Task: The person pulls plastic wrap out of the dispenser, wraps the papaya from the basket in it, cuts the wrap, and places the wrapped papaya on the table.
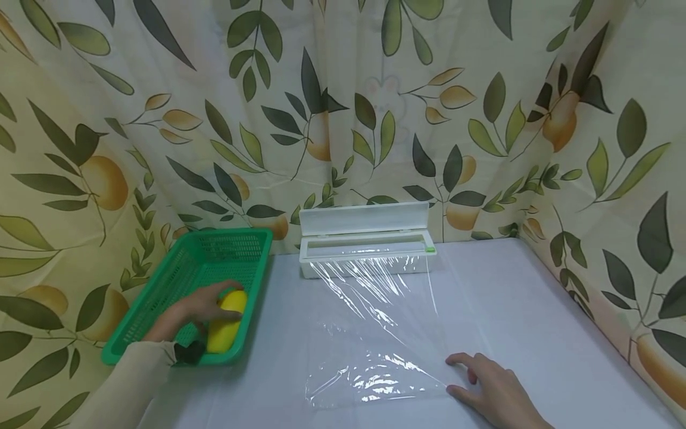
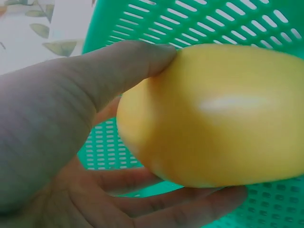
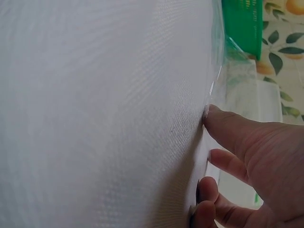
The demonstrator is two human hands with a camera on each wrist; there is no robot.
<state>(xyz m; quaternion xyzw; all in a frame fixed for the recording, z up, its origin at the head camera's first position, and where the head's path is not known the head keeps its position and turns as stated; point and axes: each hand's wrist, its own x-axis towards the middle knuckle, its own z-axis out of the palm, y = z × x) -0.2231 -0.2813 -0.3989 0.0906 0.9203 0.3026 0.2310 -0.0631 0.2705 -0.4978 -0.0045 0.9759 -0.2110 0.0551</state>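
Observation:
In the green basket point(image 1: 257, 298), my left hand point(image 1: 206, 304) grips a smooth, yellow, oval fruit point(image 1: 224, 333). The left wrist view has the thumb on one side of the fruit point(image 2: 228, 114) and the fingers curled under the other. A sheet of clear plastic wrap point(image 1: 375, 339) lies pulled out over the table from a white dispenser box point(image 1: 370, 265) with its lid raised. My right hand point(image 1: 495, 387) rests at the near right corner of the wrap, thumb tip at its edge and forefinger apart from the thumb. In the right wrist view the thumb point(image 3: 228, 126) touches down there.
A white cloth covers the table point(image 1: 536, 310). Behind it and at both sides hangs a leaf-and-fruit patterned curtain point(image 1: 343, 119). A small green piece point(image 1: 430, 249) sits at the right end of the dispenser box. The basket stands left of the box.

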